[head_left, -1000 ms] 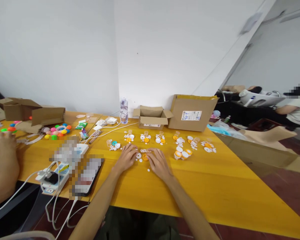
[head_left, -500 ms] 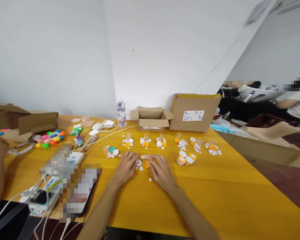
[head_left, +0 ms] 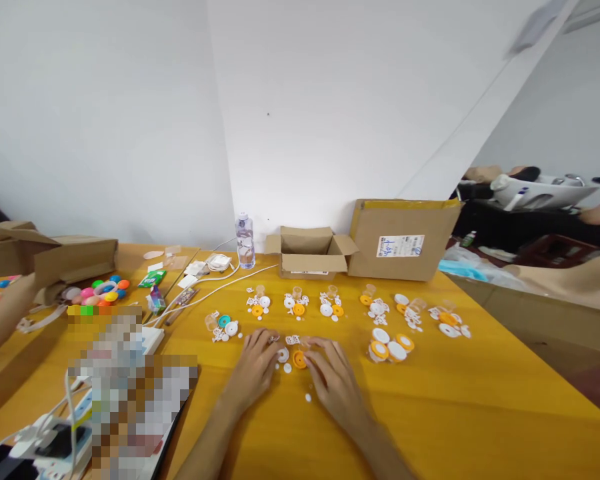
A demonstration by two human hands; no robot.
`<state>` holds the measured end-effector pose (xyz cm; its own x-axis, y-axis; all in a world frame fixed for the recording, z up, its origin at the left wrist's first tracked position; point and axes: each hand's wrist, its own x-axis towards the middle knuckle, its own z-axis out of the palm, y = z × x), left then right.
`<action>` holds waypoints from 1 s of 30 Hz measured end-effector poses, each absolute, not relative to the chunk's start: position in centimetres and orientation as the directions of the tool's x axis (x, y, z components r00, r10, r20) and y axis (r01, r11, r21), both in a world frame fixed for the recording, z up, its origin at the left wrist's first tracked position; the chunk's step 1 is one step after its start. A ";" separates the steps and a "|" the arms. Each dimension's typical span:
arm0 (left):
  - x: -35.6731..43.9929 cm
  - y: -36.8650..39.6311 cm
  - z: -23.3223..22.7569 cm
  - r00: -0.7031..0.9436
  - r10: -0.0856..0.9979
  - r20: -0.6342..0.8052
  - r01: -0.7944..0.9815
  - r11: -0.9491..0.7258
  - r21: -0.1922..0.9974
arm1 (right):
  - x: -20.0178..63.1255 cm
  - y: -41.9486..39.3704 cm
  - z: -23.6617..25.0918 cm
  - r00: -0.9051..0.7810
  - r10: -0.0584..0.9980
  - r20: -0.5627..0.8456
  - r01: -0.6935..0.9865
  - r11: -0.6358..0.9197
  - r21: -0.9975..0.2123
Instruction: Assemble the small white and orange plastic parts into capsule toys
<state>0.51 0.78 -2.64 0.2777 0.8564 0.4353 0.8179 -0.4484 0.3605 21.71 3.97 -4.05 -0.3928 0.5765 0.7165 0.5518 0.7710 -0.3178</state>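
On the yellow bench (head_left: 455, 400), the left hand (head_left: 257, 369) and right hand (head_left: 336, 380) lie palm-down with fingers loosely spread, gripping nothing. Between their fingertips sit an orange disc (head_left: 299, 361) and a white disc (head_left: 283, 355), the fingertips just beside them.

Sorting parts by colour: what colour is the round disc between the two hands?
Orange disc, clearest in the head view.

Label on cardboard box (head_left: 403, 239): blue marks, txt too small, unreadable.
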 end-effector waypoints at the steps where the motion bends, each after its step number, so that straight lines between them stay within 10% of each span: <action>1: 0.5 0.8 -2.8 0.281 0.858 0.431 0.818 -0.449 0.359 | 21.7 3.9 -4.1 -0.387 0.587 0.711 0.553 0.765 -0.331; 30: 0.5 1.0 -2.2 0.361 0.824 0.437 0.848 -0.484 0.214 | 21.1 4.3 -3.4 -0.369 0.573 0.732 0.525 0.778 -0.345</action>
